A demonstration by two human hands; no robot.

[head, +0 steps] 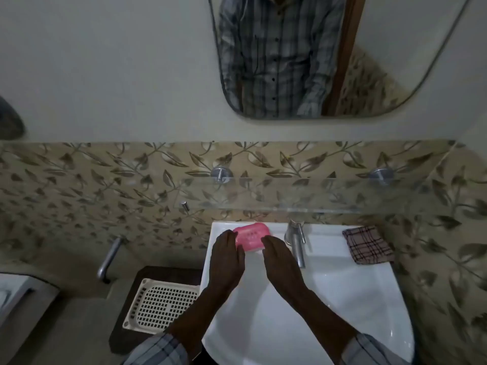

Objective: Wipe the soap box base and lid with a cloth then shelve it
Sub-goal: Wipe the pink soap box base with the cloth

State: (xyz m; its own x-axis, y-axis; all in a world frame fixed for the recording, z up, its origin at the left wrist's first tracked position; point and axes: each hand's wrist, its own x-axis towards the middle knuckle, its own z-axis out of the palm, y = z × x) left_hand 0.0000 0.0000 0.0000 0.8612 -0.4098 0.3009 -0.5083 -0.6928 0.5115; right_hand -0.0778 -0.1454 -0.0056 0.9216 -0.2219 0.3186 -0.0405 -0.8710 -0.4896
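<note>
A pink soap box (252, 236) with its lid on sits on the back left ledge of the white sink (342, 299). My left hand (227, 259) touches its left end and my right hand (279, 262) touches its right end, fingers curled round the sides. Whether the box is lifted off the ledge I cannot tell. A checked brown cloth (368, 244) lies folded on the sink's back right corner, apart from both hands. A glass shelf (303, 192) runs along the tiled wall above the sink.
A chrome tap (296, 241) stands just right of my right hand. A cream perforated plastic tray (163, 305) rests on a dark stand left of the sink. A mirror (329, 56) hangs above, and a metal wall handle (109, 256) sits at the left.
</note>
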